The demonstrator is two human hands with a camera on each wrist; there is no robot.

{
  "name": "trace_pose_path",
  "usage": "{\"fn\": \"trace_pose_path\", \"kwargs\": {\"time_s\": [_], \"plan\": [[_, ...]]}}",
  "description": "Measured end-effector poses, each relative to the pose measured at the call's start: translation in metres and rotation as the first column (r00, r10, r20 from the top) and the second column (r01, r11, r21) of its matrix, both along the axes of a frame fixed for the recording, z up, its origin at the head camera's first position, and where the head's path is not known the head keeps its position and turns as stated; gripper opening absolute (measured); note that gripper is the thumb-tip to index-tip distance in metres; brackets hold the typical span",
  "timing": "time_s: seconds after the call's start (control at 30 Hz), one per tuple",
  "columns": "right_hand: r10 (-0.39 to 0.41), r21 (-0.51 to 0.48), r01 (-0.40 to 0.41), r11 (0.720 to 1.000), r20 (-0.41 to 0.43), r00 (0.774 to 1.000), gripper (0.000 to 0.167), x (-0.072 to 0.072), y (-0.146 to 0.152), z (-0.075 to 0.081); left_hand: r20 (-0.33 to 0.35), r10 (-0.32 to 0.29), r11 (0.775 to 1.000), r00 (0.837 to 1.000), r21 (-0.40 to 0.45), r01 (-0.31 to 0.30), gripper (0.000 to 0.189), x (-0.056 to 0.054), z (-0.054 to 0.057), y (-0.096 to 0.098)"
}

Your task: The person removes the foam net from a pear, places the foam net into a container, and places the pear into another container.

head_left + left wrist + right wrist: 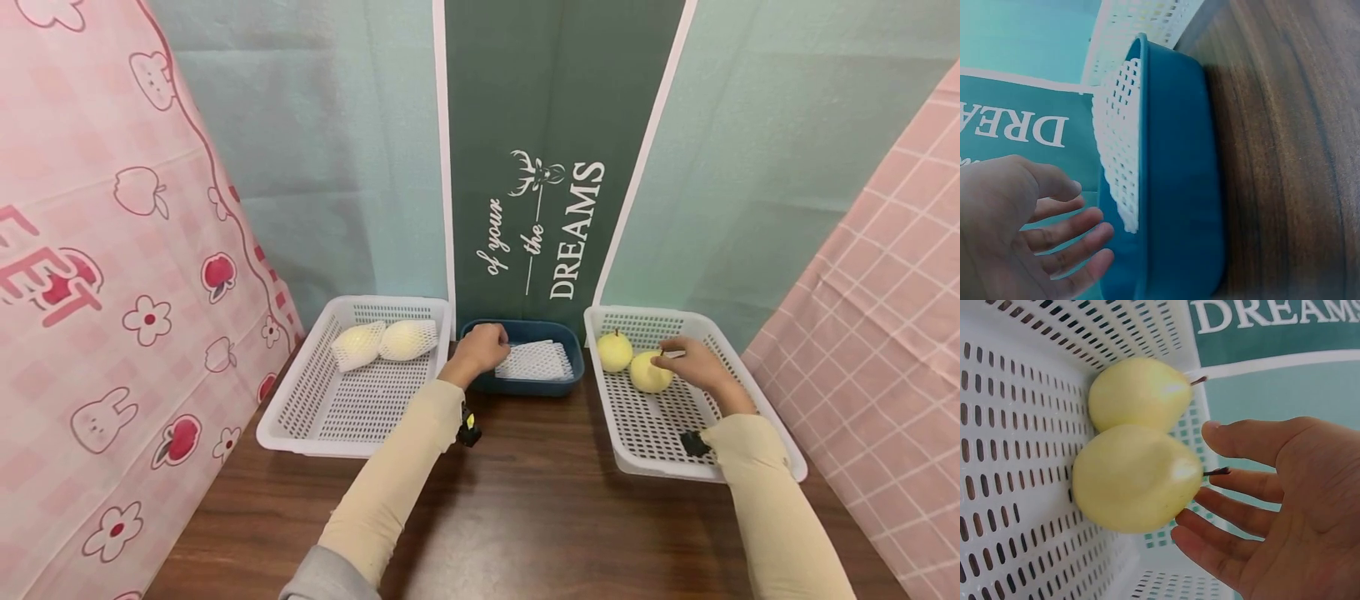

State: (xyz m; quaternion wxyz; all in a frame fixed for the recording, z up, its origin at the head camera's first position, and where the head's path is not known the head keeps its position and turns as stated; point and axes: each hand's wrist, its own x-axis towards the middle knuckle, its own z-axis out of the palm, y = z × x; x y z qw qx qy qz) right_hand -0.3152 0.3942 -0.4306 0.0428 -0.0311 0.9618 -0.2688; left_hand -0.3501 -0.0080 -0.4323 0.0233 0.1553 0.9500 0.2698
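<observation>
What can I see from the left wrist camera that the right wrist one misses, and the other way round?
Only the left wrist: the left hand, the blue tub and white foam netting.
Only the right wrist: the right hand, plus two pears shown clearly, stems and all.
Both: a white basket and lettered green cloth.

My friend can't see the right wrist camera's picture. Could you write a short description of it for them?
An open right hand is close to two pale yellow pears, which sit side by side in a white slotted basket. Beyond the basket is a green cloth printed with the white word DREAMS.
</observation>
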Motion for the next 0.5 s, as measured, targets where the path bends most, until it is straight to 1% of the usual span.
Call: {"fn": "trace_pose_path", "kwargs": {"time_s": [0.13, 0.33, 0.5], "plan": [[-0.012, 0.002, 0.013, 1.000, -0.032, 0.999, 0.064, 0.005, -0.006, 0.008, -0.006, -0.016, 1.000, 1.000, 0.021, 0.016, 0.026, 0.001, 0.004, -0.005], [-0.008, -0.013, 0.007, 1.000, -0.072, 0.997, 0.062, 0.014, -0.017, 0.019, -0.041, -0.020, 0.998, 0.999, 0.057, 0.022, 0.025, 0.003, 0.009, -0.013], [-0.007, -0.024, 0.005, 1.000, -0.092, 0.996, 0.059, 0.020, -0.022, 0.025, -0.074, -0.035, 0.997, 0.997, 0.063, 0.040, 0.023, 0.005, 0.013, -0.019]]}}
